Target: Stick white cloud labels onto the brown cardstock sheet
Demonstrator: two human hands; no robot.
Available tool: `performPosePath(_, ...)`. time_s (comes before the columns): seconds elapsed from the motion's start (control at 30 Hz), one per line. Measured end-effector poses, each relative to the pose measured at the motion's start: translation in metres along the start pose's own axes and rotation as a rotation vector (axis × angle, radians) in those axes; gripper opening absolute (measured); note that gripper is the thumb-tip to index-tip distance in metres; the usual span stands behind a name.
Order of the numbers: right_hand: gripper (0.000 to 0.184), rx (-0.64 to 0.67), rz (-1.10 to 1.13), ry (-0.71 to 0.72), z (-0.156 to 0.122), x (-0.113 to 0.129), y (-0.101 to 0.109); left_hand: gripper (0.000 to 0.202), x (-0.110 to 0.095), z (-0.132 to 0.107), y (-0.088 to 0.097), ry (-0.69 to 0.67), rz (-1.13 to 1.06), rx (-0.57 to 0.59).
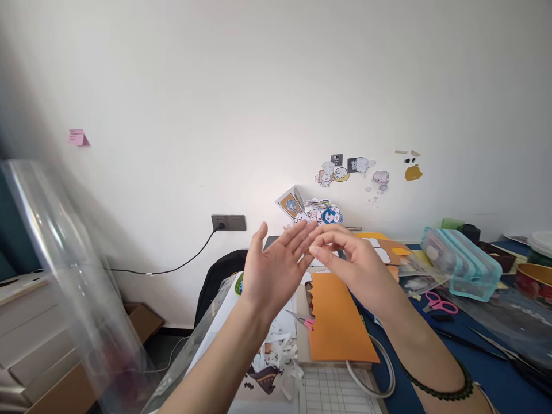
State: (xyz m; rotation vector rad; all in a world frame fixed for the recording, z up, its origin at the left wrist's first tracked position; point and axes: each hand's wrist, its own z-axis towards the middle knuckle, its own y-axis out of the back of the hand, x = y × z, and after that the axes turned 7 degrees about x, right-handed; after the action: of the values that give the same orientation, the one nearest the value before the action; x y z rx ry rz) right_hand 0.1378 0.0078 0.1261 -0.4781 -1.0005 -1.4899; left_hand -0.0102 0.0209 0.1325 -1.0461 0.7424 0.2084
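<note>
My left hand (272, 276) is raised above the desk, palm up, with its fingers stretched out and its thumb apart. Close beside its fingertips is my right hand (360, 267), fingers bent and thumb tip near the index finger as in a pinch. Whatever may be between those fingertips is too small to make out. Under the hands lies an orange sheet (338, 322) with a scalloped left edge. Small pink-handled scissors (308, 323) stick out at that edge. White paper scraps (282, 351) lie to the left.
On the right are pink-handled scissors (440, 303), a striped teal pencil case (466, 261), long tweezers (472, 345) and a red-and-yellow tin (535, 282). Paper cutouts (323, 213) lean against the wall. A white cable (390, 374) loops beside the orange sheet. Clear plastic film (69, 276) stands at left.
</note>
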Motion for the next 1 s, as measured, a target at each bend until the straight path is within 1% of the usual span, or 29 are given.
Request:
performPosePath(0.07,0.014,0.072,0.238,-0.123,0.002,-0.004,0.001,0.066,0.001,-0.001,-0.002,-0.103,0.009,0.058)
performPosePath(0.13,0.016,0.136,0.496,-0.230,0.004,-0.007,-0.001,0.066,0.002,-0.004,-0.004,-0.245,0.038,0.100)
performPosePath(0.2,0.019,0.150,0.681,-0.290,0.006,-0.010,-0.006,0.064,0.002,-0.006,-0.005,-0.363,0.076,0.128)
performPosePath(0.27,0.021,0.132,0.775,-0.318,0.008,-0.013,-0.011,0.064,0.003,-0.009,-0.006,-0.429,0.108,0.155)
performPosePath(0.37,0.022,0.109,0.848,-0.328,0.011,-0.018,-0.019,0.066,0.006,-0.013,-0.010,-0.464,0.156,0.202)
performPosePath(0.47,0.023,0.095,0.840,-0.334,0.012,-0.020,-0.023,0.067,0.014,-0.016,-0.017,-0.463,0.218,0.200)
performPosePath(0.53,0.026,0.079,0.776,-0.327,0.012,-0.019,-0.024,0.065,0.019,-0.018,-0.021,-0.481,0.270,0.192)
performPosePath(0.63,0.031,0.069,0.660,-0.298,0.012,-0.018,-0.022,0.057,0.023,-0.021,-0.024,-0.524,0.359,0.234)
performPosePath(0.77,0.036,0.133,0.571,-0.297,0.012,-0.017,-0.020,0.055,0.025,-0.025,-0.024,-0.578,0.481,0.274)
performPosePath(0.87,0.034,0.180,0.491,-0.194,0.010,-0.016,-0.021,0.054,0.028,-0.028,-0.024,-0.582,0.510,0.290)
performPosePath(0.93,0.032,0.161,0.434,-0.105,0.009,-0.013,-0.023,0.054,0.029,-0.028,-0.024,-0.562,0.499,0.303)
performPosePath(1.0,0.031,0.148,0.409,-0.060,0.008,-0.011,-0.023,0.053,0.028,-0.027,-0.024,-0.547,0.460,0.296)
